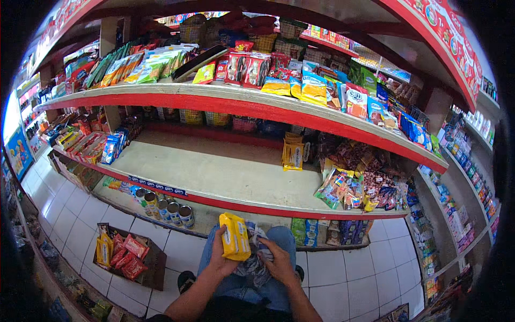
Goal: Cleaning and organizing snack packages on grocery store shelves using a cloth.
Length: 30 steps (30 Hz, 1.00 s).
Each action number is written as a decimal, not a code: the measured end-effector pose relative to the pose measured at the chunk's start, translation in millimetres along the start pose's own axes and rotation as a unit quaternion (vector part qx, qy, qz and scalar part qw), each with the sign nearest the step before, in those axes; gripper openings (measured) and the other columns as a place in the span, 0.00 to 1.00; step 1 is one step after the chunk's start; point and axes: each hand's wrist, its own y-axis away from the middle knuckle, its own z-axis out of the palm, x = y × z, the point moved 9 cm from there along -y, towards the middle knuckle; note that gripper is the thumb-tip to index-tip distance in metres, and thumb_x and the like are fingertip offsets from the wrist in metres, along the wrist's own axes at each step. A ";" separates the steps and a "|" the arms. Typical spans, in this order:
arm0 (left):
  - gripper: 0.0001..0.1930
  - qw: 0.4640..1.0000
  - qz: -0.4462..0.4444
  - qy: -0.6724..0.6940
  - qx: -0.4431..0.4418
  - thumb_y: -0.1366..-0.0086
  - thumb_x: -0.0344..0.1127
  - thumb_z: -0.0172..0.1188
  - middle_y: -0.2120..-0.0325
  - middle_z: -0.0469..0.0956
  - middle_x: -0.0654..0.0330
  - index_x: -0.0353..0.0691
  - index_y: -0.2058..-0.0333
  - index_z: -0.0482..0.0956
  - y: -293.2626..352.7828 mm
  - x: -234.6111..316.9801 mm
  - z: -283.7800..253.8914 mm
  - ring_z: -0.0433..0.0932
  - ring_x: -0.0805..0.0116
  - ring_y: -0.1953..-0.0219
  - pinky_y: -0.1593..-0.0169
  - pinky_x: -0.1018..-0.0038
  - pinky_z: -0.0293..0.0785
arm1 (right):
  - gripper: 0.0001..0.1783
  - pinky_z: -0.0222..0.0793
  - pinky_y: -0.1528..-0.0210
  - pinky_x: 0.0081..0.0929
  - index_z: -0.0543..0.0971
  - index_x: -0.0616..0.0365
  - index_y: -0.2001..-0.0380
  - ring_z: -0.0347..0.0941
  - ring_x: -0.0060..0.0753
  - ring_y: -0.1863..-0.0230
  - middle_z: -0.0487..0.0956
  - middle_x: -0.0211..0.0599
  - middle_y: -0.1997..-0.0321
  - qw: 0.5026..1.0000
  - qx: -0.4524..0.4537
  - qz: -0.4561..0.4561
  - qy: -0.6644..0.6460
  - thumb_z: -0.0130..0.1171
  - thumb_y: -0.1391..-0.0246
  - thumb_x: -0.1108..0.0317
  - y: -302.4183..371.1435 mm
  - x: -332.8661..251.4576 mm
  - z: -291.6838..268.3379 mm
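A yellow packet [236, 235] with a white and blue label is gripped in my left hand [219, 258], held upright above my lap. My right hand [278, 263] is closed on a crumpled grey patterned cloth [255, 268], just right of the packet. Part of the cloth lies behind the packet, so I cannot tell whether the two touch. Ahead of my hands, a small stack of similar yellow packets [293, 154] stands on the middle shelf [214, 177].
Left of my legs, an open cardboard box [155, 265] holds red and yellow packets. Snack bags [314, 86] line the red-edged upper shelf [214, 102]. Bagged sweets [343, 188] fill the middle shelf's right end. Cans [170, 209] stand on the bottom shelf.
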 end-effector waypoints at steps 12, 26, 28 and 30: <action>0.29 0.959 -0.113 -0.241 0.092 0.31 0.54 0.45 0.52 0.75 0.54 0.39 0.41 0.65 20.2 -21.9 -22.3 0.77 0.62 0.53 0.50 0.66 0.74 | 0.25 0.61 0.39 0.38 0.68 0.62 0.43 0.69 0.47 0.42 0.73 0.52 0.43 0.973 0.212 -0.065 -0.072 0.56 0.40 0.62 -2.8 -31.7 -44.5; 0.28 0.958 -0.077 -0.267 0.072 0.28 0.59 0.39 0.57 0.75 0.62 0.42 0.42 0.64 13.6 -35.0 -8.0 0.77 0.69 0.58 0.54 0.71 0.75 | 0.23 0.66 0.43 0.42 0.72 0.57 0.47 0.72 0.53 0.45 0.76 0.50 0.48 0.985 0.141 -0.096 0.029 0.61 0.44 0.63 -12.7 -39.4 -7.6; 0.28 0.953 -0.081 -0.285 0.059 0.27 0.58 0.39 0.57 0.75 0.61 0.42 0.41 0.64 10.1 -38.4 -13.4 0.77 0.68 0.58 0.54 0.71 0.75 | 0.21 0.68 0.46 0.39 0.73 0.57 0.48 0.74 0.50 0.48 0.77 0.48 0.49 0.979 0.156 -0.123 0.035 0.61 0.45 0.64 -9.4 -50.4 -8.6; 0.28 0.943 -0.042 -0.328 0.045 0.27 0.58 0.39 0.57 0.75 0.60 0.42 0.42 0.64 8.8 -31.3 -7.9 0.78 0.66 0.57 0.54 0.69 0.75 | 0.21 0.69 0.46 0.39 0.74 0.57 0.50 0.74 0.51 0.49 0.77 0.47 0.51 0.971 0.172 -0.147 0.072 0.64 0.47 0.65 -4.7 -59.1 -9.4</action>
